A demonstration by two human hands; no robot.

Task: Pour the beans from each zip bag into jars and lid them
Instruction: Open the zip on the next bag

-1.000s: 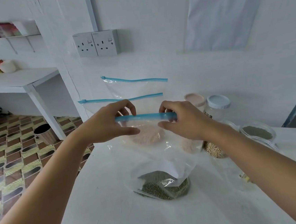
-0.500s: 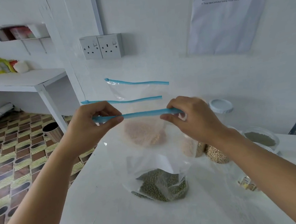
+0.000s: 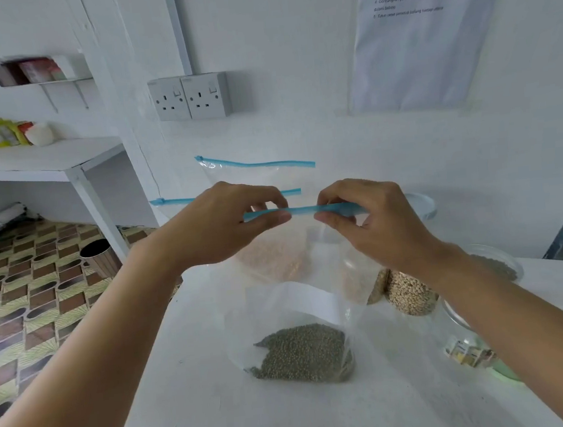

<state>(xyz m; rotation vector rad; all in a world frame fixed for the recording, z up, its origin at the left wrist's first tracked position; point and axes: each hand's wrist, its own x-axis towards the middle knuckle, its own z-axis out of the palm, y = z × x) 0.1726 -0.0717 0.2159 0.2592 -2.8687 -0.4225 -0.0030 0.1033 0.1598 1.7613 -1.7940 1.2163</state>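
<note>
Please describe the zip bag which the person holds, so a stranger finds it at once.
On the white table below the grey double wall socket, three clear plastic zip bags with blue strips sit one behind another. Take the nearest bag: the left hand and right hand pinch its blue strip, and only it holds green beans.

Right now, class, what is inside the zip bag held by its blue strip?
Green beans, heaped low in the zip bag. Its white label hides anything behind it; left hand and right hand cover parts of the strip.
</note>
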